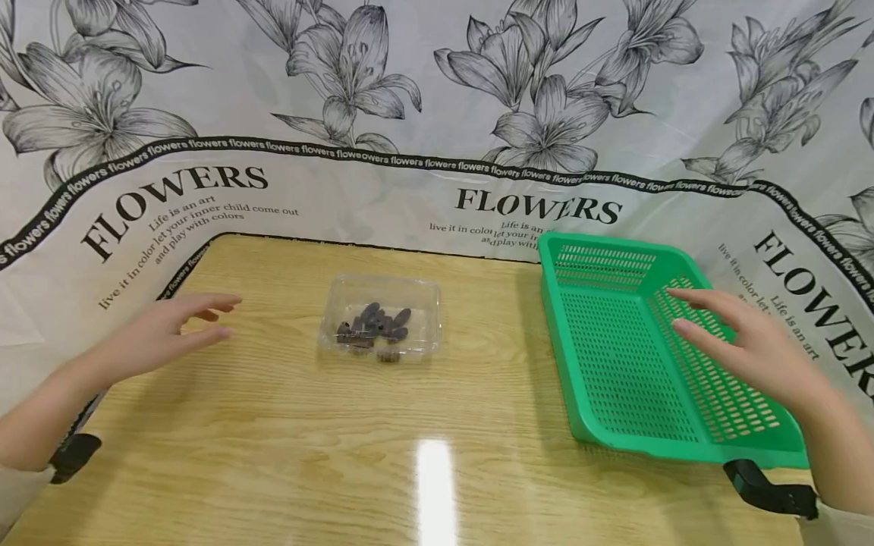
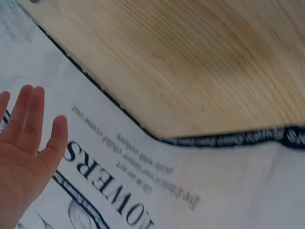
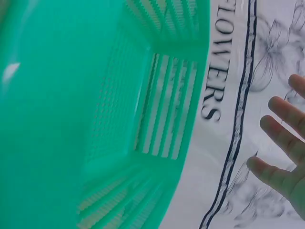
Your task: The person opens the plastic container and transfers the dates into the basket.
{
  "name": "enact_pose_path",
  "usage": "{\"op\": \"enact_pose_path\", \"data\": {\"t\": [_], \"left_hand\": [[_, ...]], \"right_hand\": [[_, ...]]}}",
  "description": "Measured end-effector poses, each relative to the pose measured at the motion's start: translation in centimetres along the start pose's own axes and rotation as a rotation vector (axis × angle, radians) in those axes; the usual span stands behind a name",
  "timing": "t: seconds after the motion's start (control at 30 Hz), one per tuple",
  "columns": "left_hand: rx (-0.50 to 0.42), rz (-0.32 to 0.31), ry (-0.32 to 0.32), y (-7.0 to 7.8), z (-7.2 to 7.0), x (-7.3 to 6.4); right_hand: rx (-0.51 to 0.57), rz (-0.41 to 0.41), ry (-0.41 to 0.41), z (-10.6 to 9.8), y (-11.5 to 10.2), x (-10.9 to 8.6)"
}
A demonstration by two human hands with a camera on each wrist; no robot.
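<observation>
A clear plastic box [image 1: 426, 318] sits on the table, with several small dark brown, oval pieces [image 1: 371, 312] in it; their kind is hard to tell. To its left, my left hand [image 1: 160, 334] hovers with relaxed fingers and holds nothing; the left wrist view shows the same hand [image 2: 28, 157] with its fingers spread. Over the right part of a green plastic basket [image 1: 570, 364] my right hand [image 1: 758, 345] is held in the air, also holding nothing. In the right wrist view that hand [image 3: 286, 152] has its fingers apart, beside the basket wall [image 3: 190, 119].
The wooden table [image 1: 307, 440] carries the box and the basket. A white cloth [image 1: 382, 182] with flower prints and black lettering rises behind the table and along its sides. Bare table lies between the box and the basket.
</observation>
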State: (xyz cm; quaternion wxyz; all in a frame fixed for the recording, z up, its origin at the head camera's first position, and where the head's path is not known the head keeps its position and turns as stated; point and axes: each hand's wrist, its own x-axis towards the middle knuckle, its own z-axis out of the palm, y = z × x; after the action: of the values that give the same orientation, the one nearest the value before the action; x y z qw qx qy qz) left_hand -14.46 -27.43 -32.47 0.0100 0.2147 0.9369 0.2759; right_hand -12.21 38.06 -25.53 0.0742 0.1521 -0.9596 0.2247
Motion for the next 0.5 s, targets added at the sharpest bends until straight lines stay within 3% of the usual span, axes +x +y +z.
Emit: {"op": "enact_pose_path", "data": {"t": [0.07, 0.2, 0.37, 0.5], "left_hand": [[-0.108, -0.019, -0.035, 0.4, 0.6, 0.4], [-0.331, -0.086, -0.116, 0.9, 2.4, 1.4], [-0.578, -0.168, -0.183, 1.6, 5.1, 2.3], [-0.69, -0.222, -0.201, 2.4, 6.6, 2.9]], "right_hand": [[-0.018, -0.025, 0.01, 0.2, -1.3, 0.4], [-0.075, -0.154, 0.029, 0.7, -4.2, 1.6], [-0.094, -0.415, 0.037, 1.9, -8.0, 4.1], [-0.082, -0.591, -0.004, 3.8, -10.7, 6.3]]}}
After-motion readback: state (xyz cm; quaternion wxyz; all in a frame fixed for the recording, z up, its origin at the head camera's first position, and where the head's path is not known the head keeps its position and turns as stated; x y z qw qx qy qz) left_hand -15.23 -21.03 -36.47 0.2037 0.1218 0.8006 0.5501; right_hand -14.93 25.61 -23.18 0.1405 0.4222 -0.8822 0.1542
